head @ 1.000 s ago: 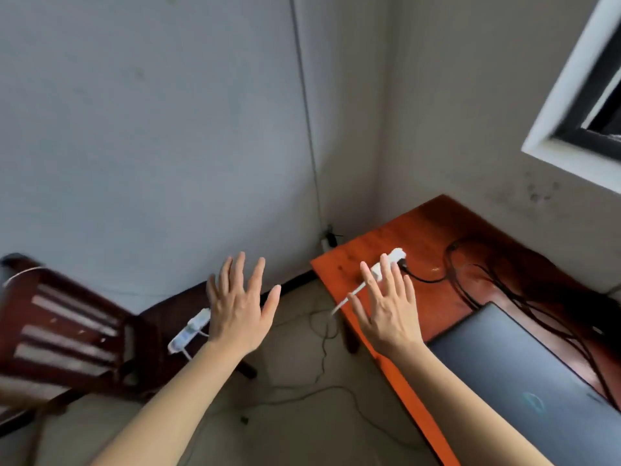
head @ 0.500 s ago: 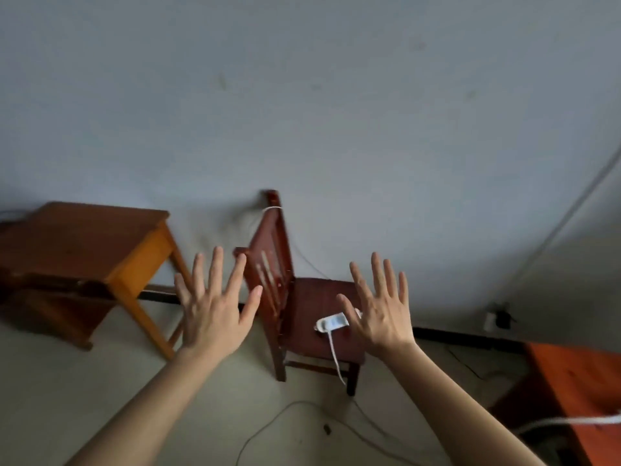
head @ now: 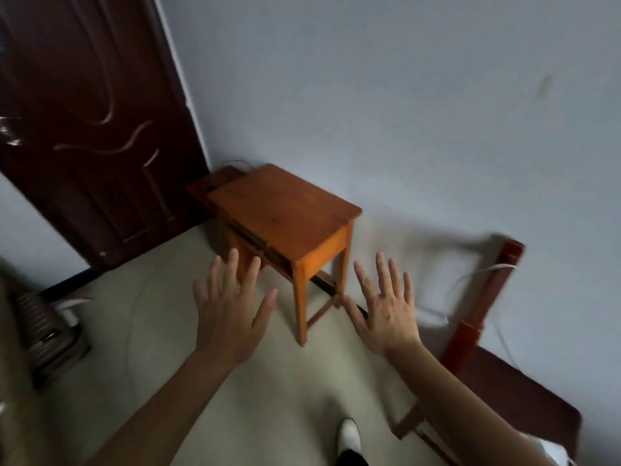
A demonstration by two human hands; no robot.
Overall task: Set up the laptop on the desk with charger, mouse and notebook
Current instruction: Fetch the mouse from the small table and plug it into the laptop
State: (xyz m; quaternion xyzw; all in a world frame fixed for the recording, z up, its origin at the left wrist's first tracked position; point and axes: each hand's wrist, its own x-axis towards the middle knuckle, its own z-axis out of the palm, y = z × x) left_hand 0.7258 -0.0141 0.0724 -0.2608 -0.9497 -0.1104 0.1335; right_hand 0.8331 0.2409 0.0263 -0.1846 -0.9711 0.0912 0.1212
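Observation:
My left hand (head: 232, 311) and my right hand (head: 383, 307) are both held out in front of me, palms down, fingers spread, holding nothing. Beyond them a small orange wooden desk (head: 285, 213) stands against the pale wall, its top bare. The laptop, charger, mouse and notebook are out of view.
A dark red wooden chair (head: 504, 381) stands at the right with a white cable (head: 484, 274) draped over its back. A dark brown door (head: 87, 122) fills the left. A dark ribbed object (head: 43, 327) sits on the floor at the far left. A white shoe (head: 347, 435) shows below.
The view has swung left: the laptop table went out of sight, the chair slid to the right edge, and the small desk and door came in. Both hands stay spread and empty.

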